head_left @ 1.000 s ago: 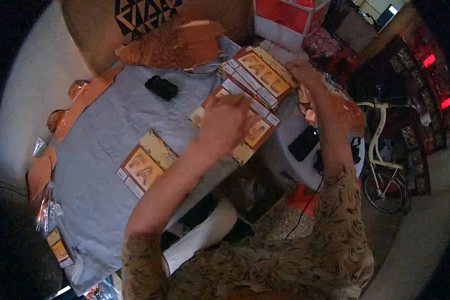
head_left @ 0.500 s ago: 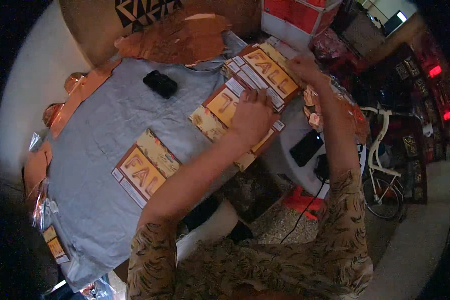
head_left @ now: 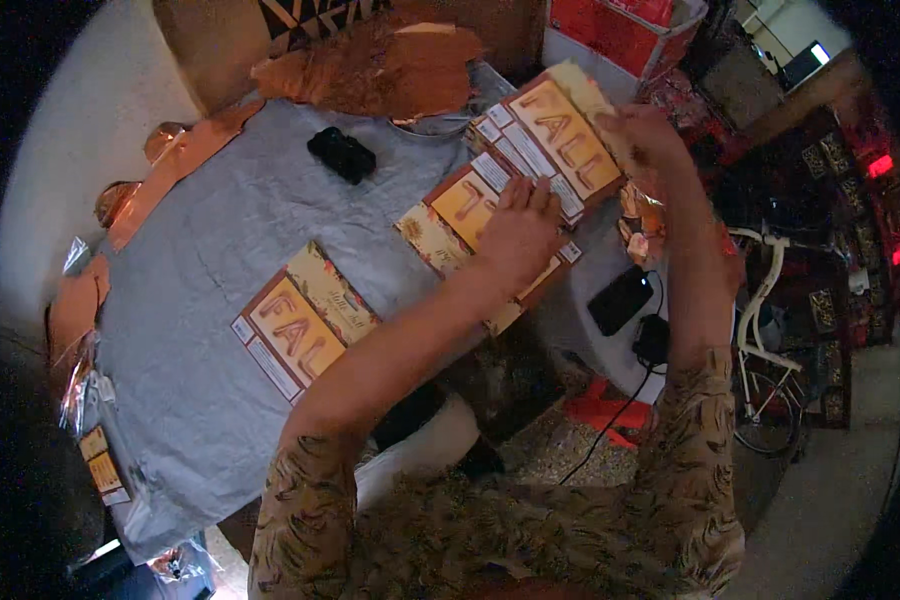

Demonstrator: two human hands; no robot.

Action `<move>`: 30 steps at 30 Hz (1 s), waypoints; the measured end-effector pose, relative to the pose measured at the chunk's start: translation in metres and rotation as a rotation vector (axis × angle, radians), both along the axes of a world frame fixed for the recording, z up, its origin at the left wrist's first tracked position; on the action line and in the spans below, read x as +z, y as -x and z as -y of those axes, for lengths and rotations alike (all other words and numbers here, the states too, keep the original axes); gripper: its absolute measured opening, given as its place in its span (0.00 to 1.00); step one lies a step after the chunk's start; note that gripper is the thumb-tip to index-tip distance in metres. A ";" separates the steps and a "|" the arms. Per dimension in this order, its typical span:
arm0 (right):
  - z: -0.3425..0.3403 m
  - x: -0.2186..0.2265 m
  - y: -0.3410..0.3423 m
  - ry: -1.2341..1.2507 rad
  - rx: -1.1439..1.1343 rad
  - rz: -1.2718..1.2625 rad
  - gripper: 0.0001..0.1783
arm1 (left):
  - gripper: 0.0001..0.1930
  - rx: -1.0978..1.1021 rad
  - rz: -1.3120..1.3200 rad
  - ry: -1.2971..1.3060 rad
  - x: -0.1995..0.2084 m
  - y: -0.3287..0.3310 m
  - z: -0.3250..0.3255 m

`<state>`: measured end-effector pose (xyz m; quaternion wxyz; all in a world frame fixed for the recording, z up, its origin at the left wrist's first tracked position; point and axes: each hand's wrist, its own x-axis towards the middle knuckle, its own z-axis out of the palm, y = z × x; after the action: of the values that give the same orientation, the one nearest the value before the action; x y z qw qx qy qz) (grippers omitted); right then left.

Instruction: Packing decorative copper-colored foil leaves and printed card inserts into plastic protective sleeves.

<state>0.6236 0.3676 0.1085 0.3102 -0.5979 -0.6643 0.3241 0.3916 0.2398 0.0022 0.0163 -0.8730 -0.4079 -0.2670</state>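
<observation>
My right hand [head_left: 645, 138] pinches the right edge of the top orange-and-brown printed card [head_left: 565, 135] on a pile at the table's far right. Its fingertips are partly blurred. Overlapping that pile on the near side lies a second group of similar printed cards [head_left: 458, 208], turned the other way. Across these rests my left hand [head_left: 523, 232], palm down with its fingers stretched out flat. Left of my left forearm, another printed card [head_left: 290, 325] lies alone on the grey cloth, partly covered by the arm.
A grey cloth [head_left: 190, 260] covers the table. On it lies a small black object [head_left: 341, 155]. Copper foil sheets [head_left: 370, 75] line the far and left edges. At right are a phone [head_left: 620, 300] and a cabled black device [head_left: 651, 340]. A bicycle [head_left: 765, 300] stands beyond.
My right hand has closed on the top card's edge, and that card's far end sits slightly higher and tilted. My left hand stays on the cards. The whole view has shifted slightly.
</observation>
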 end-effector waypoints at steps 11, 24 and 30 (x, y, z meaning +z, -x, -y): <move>0.151 0.050 0.063 -0.743 -0.126 -0.200 0.18 | 0.41 -0.185 1.099 0.399 0.090 0.097 0.079; 0.249 -0.121 0.234 -0.384 0.151 -0.619 0.18 | 0.32 0.209 0.890 0.244 -0.001 0.221 0.165; 0.259 -0.090 0.230 -0.270 0.272 -0.564 0.17 | 0.26 0.072 1.181 0.488 0.014 0.235 0.172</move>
<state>0.3939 0.1091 0.0180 0.5122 -0.3442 -0.6627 0.4242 0.1563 0.0678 0.0166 -0.4017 -0.5430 -0.4262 -0.6018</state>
